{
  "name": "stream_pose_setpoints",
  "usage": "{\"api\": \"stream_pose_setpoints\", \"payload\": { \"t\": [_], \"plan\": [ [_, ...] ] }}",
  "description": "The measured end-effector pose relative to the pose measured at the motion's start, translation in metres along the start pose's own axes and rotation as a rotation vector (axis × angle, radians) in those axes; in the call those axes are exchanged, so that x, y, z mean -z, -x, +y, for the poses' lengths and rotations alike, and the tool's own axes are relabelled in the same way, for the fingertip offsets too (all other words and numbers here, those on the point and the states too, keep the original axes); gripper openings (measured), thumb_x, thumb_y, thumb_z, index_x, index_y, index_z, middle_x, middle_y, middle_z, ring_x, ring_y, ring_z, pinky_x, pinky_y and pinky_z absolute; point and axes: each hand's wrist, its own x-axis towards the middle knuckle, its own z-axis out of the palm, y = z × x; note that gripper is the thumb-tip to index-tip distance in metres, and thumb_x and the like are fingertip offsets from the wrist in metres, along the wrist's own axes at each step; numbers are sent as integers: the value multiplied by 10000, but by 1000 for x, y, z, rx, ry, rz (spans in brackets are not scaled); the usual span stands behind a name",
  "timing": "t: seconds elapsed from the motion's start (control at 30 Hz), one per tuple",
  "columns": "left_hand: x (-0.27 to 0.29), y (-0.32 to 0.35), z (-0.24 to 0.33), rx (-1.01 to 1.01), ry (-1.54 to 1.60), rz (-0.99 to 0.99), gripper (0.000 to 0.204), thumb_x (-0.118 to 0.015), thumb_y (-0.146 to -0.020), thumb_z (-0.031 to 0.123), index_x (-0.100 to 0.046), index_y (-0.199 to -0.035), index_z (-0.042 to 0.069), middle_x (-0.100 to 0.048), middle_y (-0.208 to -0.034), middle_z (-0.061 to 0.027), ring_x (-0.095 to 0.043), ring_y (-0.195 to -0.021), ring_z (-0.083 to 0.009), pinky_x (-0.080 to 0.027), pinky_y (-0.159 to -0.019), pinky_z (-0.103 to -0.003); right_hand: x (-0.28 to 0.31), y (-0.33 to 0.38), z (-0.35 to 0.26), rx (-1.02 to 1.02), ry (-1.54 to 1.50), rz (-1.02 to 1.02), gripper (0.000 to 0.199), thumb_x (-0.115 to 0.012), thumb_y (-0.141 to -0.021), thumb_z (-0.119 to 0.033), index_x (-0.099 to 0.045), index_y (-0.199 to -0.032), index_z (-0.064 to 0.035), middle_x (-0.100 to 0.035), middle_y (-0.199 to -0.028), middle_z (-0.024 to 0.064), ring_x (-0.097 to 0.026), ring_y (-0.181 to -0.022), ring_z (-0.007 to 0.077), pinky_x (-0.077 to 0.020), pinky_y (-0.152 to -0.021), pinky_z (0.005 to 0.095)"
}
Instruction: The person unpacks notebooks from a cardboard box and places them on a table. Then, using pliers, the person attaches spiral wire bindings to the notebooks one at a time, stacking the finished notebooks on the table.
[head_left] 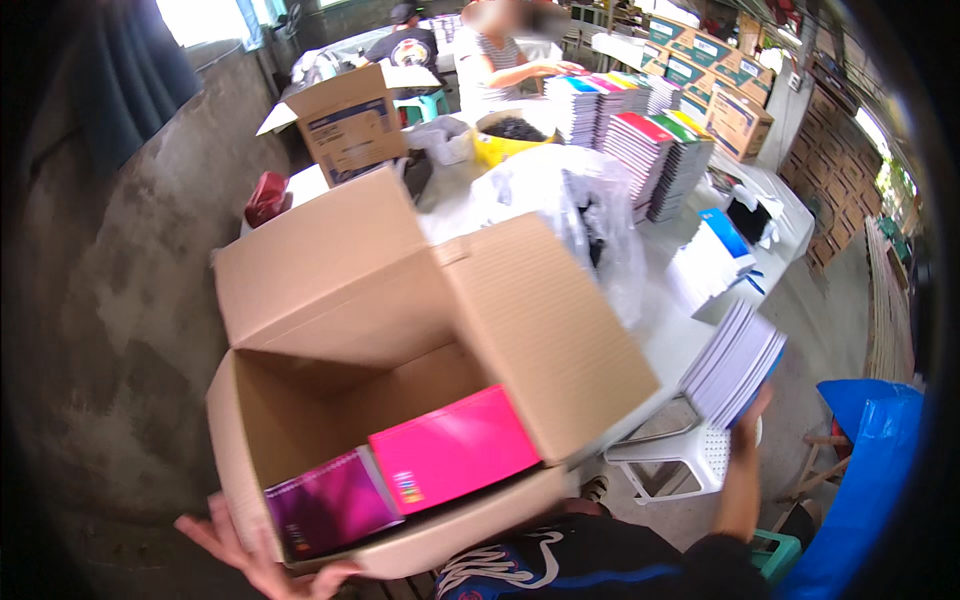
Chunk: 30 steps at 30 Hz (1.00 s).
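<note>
An open brown cardboard box [330,300] stands in front of me with its flaps up. Inside lie a pink notebook [452,448] and a purple spiral notebook [330,502]. My left hand [255,560] is spread open under the box's near left corner, touching the cardboard. My right hand [752,415] is raised to the right of the box and grips a thick stack of notebooks [735,362] from below, their white page edges fanned toward me.
A white table [665,340] carries stacked coloured notebooks [650,145], a clear plastic bag [570,200], and a second open box [350,120]. Other people work at the far end. A white plastic stool [670,455] and blue tarp [865,480] sit at my right. Concrete wall at left.
</note>
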Motion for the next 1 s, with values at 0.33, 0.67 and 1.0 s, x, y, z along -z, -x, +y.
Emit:
{"api": "stream_pose_setpoints", "payload": {
  "t": [0.33,0.67,1.0],
  "plan": [
    [-110,-25,182,-234,754,224,565,-617,-773,581,-590,-1007,68,-568,-893,-144,-568,-902,-347,-443,-847,-548,118,109,41,-795,-572,161,626,-648,-691,-192,-463,-1267,-30,-584,-1141,155,-575,-1037,324,-459,-944,446],
    [-274,-92,368,202,1399,-311,333,-735,-766,143,-642,-1068,37,-630,-1048,-108,-595,-1006,-239,-460,-846,-334,140,-146,-52,-661,-457,-260,623,-704,-706,-287,-500,-1201,31,-628,-1058,173,-648,-902,290,-540,-822,394],
    [-520,-202,416,729,1449,-234,563,-660,-864,315,-468,-1304,20,-574,-1125,-101,-540,-1074,-181,-427,-889,-300,94,-289,-88,-497,-326,-290,522,-682,-771,-268,-533,-1156,52,-651,-1025,171,-671,-840,253,-560,-783,352]
  ]
}}
